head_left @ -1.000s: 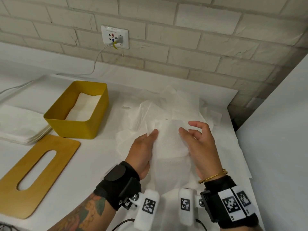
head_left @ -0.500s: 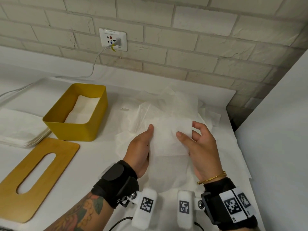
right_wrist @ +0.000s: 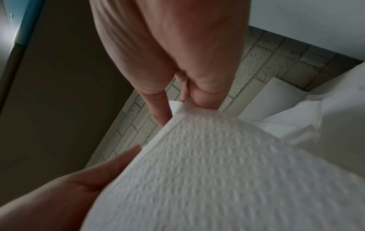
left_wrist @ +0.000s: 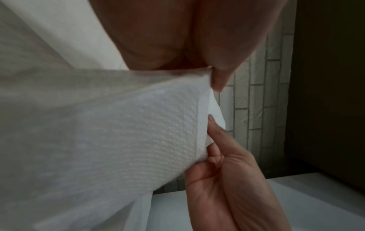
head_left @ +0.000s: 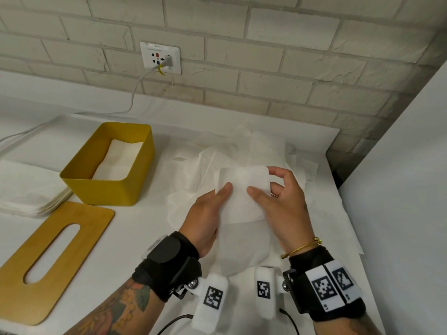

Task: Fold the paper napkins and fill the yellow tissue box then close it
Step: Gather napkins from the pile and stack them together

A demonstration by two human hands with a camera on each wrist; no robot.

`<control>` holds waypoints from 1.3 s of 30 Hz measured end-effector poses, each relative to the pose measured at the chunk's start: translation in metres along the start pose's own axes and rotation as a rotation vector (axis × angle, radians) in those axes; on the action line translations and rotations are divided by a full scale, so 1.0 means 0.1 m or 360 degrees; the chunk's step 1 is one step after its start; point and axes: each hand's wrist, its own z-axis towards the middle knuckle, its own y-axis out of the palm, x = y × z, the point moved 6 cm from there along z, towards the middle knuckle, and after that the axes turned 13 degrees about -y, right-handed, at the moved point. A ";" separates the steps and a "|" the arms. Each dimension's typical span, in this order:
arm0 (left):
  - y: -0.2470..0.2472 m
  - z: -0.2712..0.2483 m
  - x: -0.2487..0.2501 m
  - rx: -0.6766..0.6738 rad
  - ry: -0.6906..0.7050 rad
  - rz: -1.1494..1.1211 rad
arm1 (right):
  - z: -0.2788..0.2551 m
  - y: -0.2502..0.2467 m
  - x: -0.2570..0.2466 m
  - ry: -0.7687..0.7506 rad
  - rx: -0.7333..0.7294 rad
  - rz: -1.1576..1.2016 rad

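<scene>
I hold a white embossed paper napkin (head_left: 242, 189) up over a loose pile of napkins (head_left: 242, 151). My left hand (head_left: 223, 192) pinches its left side, thumb on top and fingers hidden behind. My right hand (head_left: 261, 180) pinches its right side, thumb in front and fingers at the top right corner. The wrist views show the napkin (left_wrist: 128, 132) (right_wrist: 217, 171) close up, held between both hands. The yellow tissue box (head_left: 106, 189) stands open at the left with folded napkins (head_left: 118, 155) inside. Its wooden slotted lid (head_left: 79, 221) lies flat in front of it.
A stack of flat napkins (head_left: 26, 187) lies left of the box. A cable (head_left: 135, 93) runs from the wall socket (head_left: 160, 58) along the table's back. A white panel (head_left: 399, 189) stands close on the right, and the brick wall is behind.
The napkin's upper part is now spread into a flat, squared panel. My right fingers have shifted up to its top right corner. My left thumb has stayed on the left side.
</scene>
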 end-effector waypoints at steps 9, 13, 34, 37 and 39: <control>-0.32 0.04 0.30 0.0292 0.0175 -0.0096 | -0.63 0.10 0.48 0.0453 -0.0403 0.0108; -0.38 0.01 0.29 0.0240 0.0131 -0.0162 | -0.57 -0.15 0.40 0.0330 -0.0349 -0.0086; -0.30 -0.03 -0.03 -0.0006 0.0098 -0.0150 | -0.50 -0.26 0.40 0.0475 -0.0525 -0.0042; -0.44 -0.04 -0.03 0.0039 0.0095 -0.0196 | -0.24 -0.98 0.44 0.0490 -0.0025 -0.0434; -0.46 -0.05 -0.06 0.0039 0.0074 -0.0203 | -0.11 -1.27 0.50 0.0520 0.0087 -0.0682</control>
